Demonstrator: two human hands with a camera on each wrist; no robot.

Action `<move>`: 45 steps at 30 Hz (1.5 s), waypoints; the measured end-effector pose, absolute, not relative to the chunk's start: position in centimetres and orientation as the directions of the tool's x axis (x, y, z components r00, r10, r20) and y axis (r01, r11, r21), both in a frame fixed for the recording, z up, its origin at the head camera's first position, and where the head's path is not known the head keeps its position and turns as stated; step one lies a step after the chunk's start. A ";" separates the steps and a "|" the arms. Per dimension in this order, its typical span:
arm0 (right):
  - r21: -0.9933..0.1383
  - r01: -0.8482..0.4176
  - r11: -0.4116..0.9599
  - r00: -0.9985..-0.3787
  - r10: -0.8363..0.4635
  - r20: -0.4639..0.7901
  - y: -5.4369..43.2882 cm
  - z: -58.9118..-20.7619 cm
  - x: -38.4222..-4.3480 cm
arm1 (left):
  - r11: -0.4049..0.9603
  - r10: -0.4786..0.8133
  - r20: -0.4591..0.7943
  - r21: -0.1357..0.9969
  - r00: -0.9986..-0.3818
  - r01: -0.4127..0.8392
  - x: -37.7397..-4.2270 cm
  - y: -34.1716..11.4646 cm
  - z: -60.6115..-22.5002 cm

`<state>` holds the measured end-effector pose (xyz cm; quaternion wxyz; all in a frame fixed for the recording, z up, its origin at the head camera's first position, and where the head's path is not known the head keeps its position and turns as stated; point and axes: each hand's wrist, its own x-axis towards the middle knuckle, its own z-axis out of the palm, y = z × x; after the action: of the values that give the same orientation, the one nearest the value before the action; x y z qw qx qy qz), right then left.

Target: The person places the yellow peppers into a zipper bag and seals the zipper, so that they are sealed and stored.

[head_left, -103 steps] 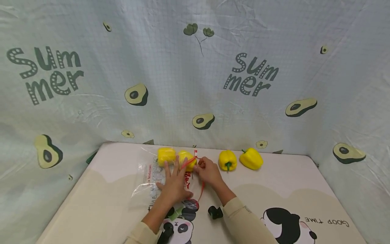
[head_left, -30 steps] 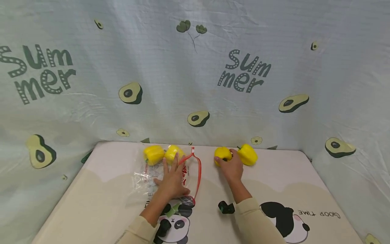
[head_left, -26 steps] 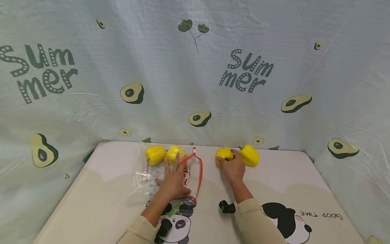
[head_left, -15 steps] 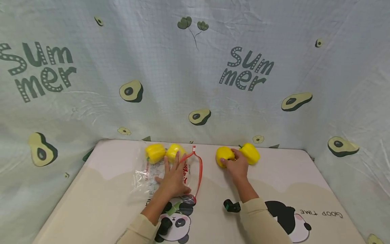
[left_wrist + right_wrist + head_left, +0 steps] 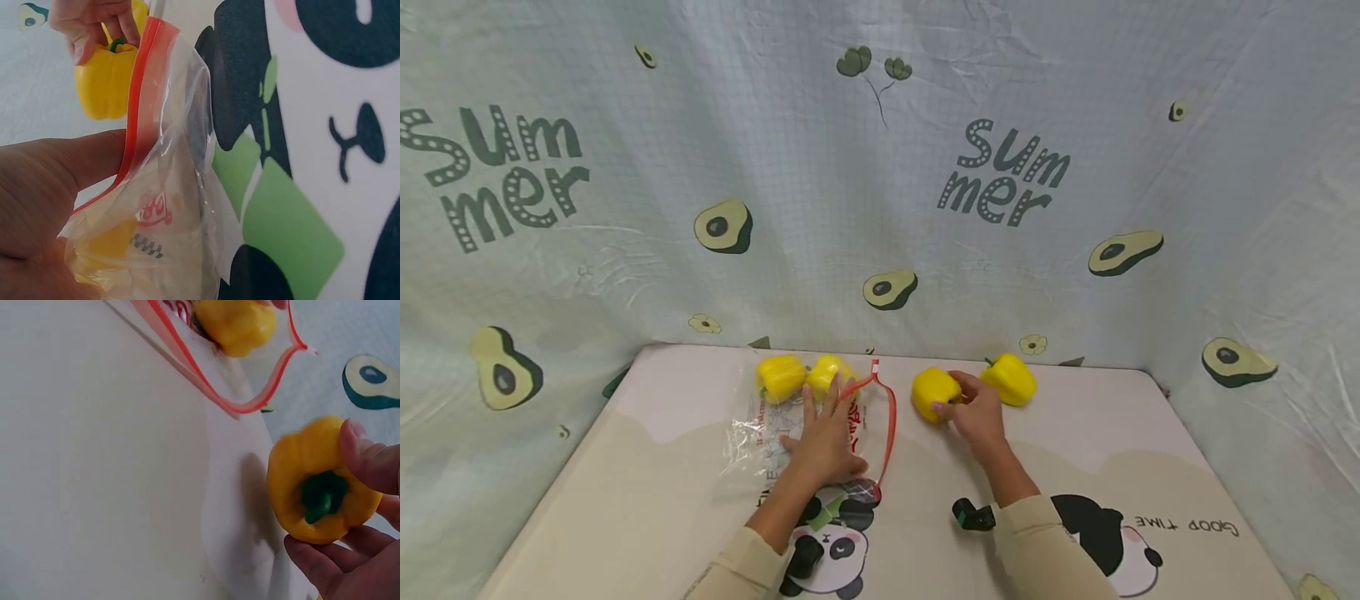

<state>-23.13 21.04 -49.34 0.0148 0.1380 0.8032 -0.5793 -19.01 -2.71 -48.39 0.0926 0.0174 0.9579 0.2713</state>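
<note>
My right hand (image 5: 983, 417) grips a yellow bell pepper (image 5: 934, 394), thumb on one side and fingers on the other. The right wrist view shows that pepper's green stem (image 5: 324, 497) facing the camera, and a shadow beneath suggests it is lifted. My left hand (image 5: 823, 446) lies with spread fingers at the mouth of a clear zip bag (image 5: 752, 433) with a red rim (image 5: 892, 425). In the left wrist view the rim (image 5: 136, 94) stands apart, touched by an extended digit. Two yellow bell peppers, one left (image 5: 781, 378) and one right (image 5: 827, 375), lie in the bag.
Another yellow bell pepper (image 5: 1012, 380) lies behind the right hand, near the table's back edge. The table (image 5: 625, 483) carries a panda print. Dark wrist devices show by both forearms, such as the right one (image 5: 973, 515). A patterned curtain (image 5: 805, 167) surrounds the table.
My right hand has left the bag's rim and taken hold of a bell pepper, now shifted slightly left. The left hand stays on the bag, whose red rim stands wider than at first.
</note>
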 end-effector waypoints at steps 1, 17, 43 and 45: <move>-0.926 0.240 0.290 -0.962 0.195 -0.189 20.9 -49.4 -23.1 | 0.852 0.080 -0.171 0.523 -0.982 -0.022 -19.1 -2.7 -48.4; -0.936 0.174 0.307 -0.985 0.065 -0.161 18.2 -49.8 -21.8 | 0.854 0.038 -0.142 0.518 -0.989 -0.042 -19.3 -2.1 -48.4; -0.952 0.122 0.280 -0.973 -0.158 -0.171 14.4 -50.7 -22.0 | 0.819 0.048 -0.079 0.573 -0.996 -0.006 -18.6 -2.5 -48.8; -0.958 0.125 0.260 -0.970 -0.169 -0.172 14.3 -50.6 -22.2 | 0.815 0.051 -0.088 0.580 -0.995 -0.009 -18.7 -2.7 -48.6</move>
<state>-22.20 14.31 -50.61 0.1207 -0.0142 0.7844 -0.6083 -18.73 -2.67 -48.58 0.0496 0.0111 0.9513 0.3040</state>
